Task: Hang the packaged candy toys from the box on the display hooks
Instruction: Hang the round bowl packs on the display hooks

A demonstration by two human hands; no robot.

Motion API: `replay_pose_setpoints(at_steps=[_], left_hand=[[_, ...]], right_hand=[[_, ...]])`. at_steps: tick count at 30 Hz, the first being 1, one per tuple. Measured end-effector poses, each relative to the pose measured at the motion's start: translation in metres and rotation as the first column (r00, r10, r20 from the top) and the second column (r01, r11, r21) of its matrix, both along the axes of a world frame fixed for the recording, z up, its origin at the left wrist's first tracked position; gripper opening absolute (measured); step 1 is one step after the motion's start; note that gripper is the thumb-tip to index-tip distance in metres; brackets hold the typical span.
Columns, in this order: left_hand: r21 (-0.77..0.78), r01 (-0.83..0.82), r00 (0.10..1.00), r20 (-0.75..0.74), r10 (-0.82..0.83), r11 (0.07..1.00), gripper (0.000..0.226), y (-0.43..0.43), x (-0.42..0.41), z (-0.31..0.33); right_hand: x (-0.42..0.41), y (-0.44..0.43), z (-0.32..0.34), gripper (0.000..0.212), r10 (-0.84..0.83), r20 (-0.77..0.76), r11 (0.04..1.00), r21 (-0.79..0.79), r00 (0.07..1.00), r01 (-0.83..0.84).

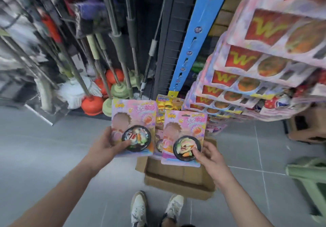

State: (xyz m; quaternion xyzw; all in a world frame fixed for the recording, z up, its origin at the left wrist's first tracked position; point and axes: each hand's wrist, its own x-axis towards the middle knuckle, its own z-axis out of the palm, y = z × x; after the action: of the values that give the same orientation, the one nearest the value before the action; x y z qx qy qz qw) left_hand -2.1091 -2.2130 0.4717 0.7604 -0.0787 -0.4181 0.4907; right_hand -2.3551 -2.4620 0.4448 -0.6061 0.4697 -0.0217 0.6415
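In the head view the left hand (105, 144) grips one pink candy-toy pack (134, 113) by its lower edge and the right hand (210, 156) pinches a second pack (184, 126), both above the open cardboard box (178, 179) on the floor (53, 147). Best, I judge, to raise one pack at a time to the blue hook strip (194, 38), lining its top slot with a free hook.
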Motion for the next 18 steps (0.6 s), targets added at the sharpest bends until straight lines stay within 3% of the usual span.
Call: replay_pose_setpoints(at_steps=[4, 8, 9, 11, 14, 18], left_hand=[[-0.071, -0.047, 0.996, -0.083, 0.041, 0.996, 0.042, -0.001, 0.002, 0.042], [-0.057, -0.037, 0.996, -0.085, 0.032, 0.998, 0.074, -0.008, 0.007, 0.053], [-0.052, -0.037, 0.996, -0.081, 0.032, 0.998, 0.065, -0.011, 0.009, 0.051], [-0.052, -0.031, 0.997, -0.067, 0.027, 0.998, 0.043, -0.016, 0.014, 0.044], [-0.054, 0.002, 0.999, -0.048, -0.004, 0.999, 0.039, -0.023, 0.023, 0.032], [-0.077, 0.024, 0.998, -0.050, -0.028, 0.997, 0.041, -0.034, 0.040, 0.012]], right_hand=[[0.006, -0.002, 0.022, 0.065, -0.005, 0.003, 1.000, -0.018, 1.000, 0.005], [0.023, -0.014, 0.025, 0.096, -0.002, -0.005, 1.000, -0.021, 1.000, 0.002], [0.030, -0.016, 0.026, 0.094, 0.013, -0.009, 1.000, -0.011, 1.000, -0.014], [0.042, -0.018, 0.023, 0.070, 0.029, -0.025, 1.000, 0.006, 0.999, -0.029], [0.057, -0.023, 0.005, 0.042, 0.060, -0.032, 0.998, 0.001, 0.998, -0.061], [0.080, -0.028, -0.017, 0.052, 0.051, -0.040, 0.998, -0.018, 0.998, -0.052]])
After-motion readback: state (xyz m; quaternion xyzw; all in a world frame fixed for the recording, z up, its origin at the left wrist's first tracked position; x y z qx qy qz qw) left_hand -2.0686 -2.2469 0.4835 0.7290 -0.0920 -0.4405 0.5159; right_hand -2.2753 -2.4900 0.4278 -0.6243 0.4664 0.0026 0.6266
